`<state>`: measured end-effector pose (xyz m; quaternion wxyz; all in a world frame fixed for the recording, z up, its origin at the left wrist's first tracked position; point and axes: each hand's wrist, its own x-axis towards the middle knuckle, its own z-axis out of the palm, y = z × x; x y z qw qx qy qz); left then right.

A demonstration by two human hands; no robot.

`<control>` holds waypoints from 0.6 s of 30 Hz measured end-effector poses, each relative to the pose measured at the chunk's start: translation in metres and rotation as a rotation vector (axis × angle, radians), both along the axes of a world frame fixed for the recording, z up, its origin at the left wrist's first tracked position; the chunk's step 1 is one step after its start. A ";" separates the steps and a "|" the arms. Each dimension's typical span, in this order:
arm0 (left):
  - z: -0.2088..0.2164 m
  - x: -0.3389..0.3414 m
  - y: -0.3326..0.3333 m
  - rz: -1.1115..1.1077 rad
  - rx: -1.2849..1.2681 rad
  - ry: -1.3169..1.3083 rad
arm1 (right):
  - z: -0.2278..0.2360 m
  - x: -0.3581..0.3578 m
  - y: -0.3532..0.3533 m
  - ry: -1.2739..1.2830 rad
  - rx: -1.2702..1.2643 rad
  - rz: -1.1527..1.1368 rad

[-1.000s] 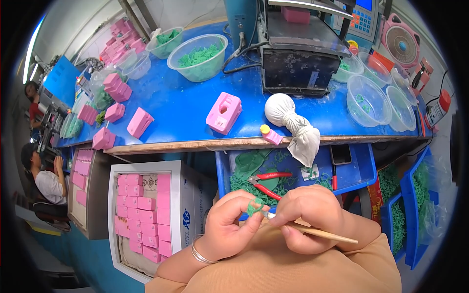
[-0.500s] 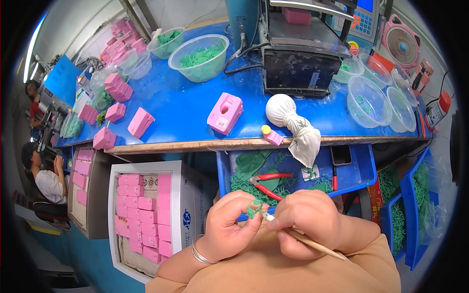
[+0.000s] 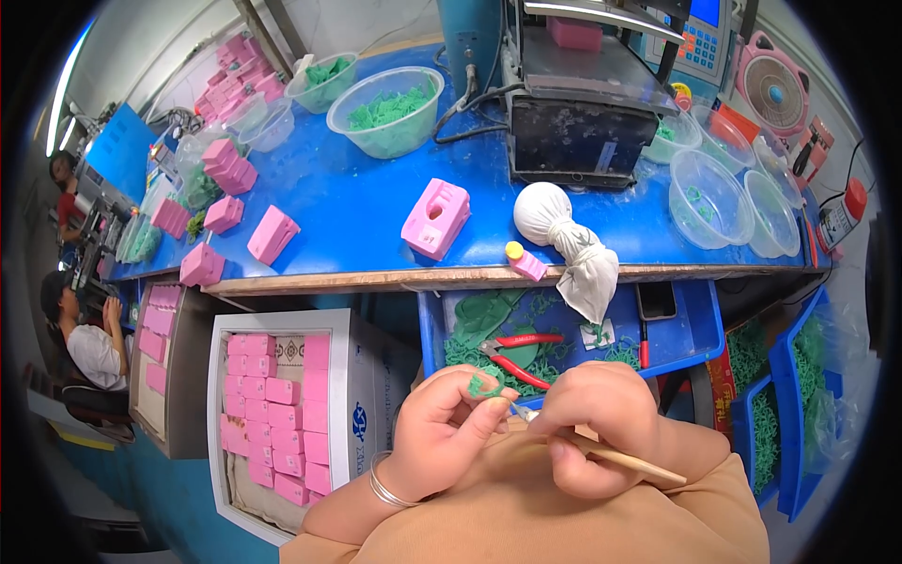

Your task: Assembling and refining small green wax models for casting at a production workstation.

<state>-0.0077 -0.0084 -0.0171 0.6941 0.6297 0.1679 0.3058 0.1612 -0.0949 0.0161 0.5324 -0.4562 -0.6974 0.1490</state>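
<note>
The green piece [image 3: 483, 385] is small, thin and irregular, curling in a ring-like loop with rough edges. It sits at the fingertips of the left hand [image 3: 440, 434], pinched between thumb and bent forefinger, on the side facing the right hand [image 3: 601, 418]. The right hand grips a slim tool [image 3: 650, 464] with a pale wooden handle, whose metal tip points toward the green piece; whether they touch is hard to tell. Fingers cover part of the green piece and much of the handle, and the finer shape of both is too small to make out. Just beyond the hands, red-handled pliers [image 3: 532, 339] lie among green scraps in a blue tray [image 3: 693, 324], its near edge partly hidden by the hands. Farther beyond stands a pink block [image 3: 440, 226].
</note>
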 end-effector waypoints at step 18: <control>-0.003 0.000 0.000 -0.043 -0.027 -0.059 | -0.009 -0.001 0.003 -0.074 0.082 -0.037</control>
